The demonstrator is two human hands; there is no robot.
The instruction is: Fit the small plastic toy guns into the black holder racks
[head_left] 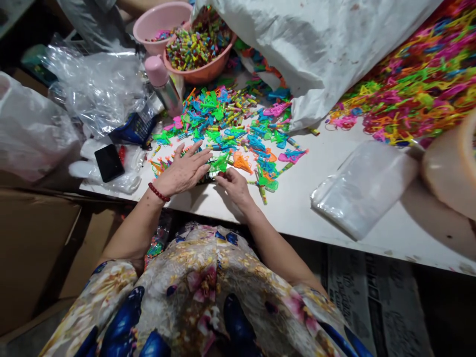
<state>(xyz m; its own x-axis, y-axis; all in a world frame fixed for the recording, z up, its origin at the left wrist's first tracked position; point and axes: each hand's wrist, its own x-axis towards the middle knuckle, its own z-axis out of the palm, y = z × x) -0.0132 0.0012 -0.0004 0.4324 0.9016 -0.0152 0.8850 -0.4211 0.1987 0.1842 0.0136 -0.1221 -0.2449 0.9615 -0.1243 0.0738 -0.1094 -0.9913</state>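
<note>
My left hand (189, 169) is stretched out with its fingers apart, palm down over the near edge of a pile of small colourful plastic pieces (208, 104). Close beside it, my right hand (237, 188) has thumb and fingers pinched together at a small dark red bit that I cannot make out. A green plastic piece (220, 162) lies between the two hands, and an orange piece (241, 162) is just beyond the right one. Several yellow-green patterned little tubes (263, 194) lie to the right. What is under my left palm is hidden.
Behind the pile stand an orange bowl (203, 74) of small tubes, a pink basin (159, 22) and a pink-capped bottle (163, 82). Left are a phone (109, 163) and clear bags (100, 89). Right lie a stack of plastic bags (366, 188), a white sack (297, 44) and a tub (451, 163).
</note>
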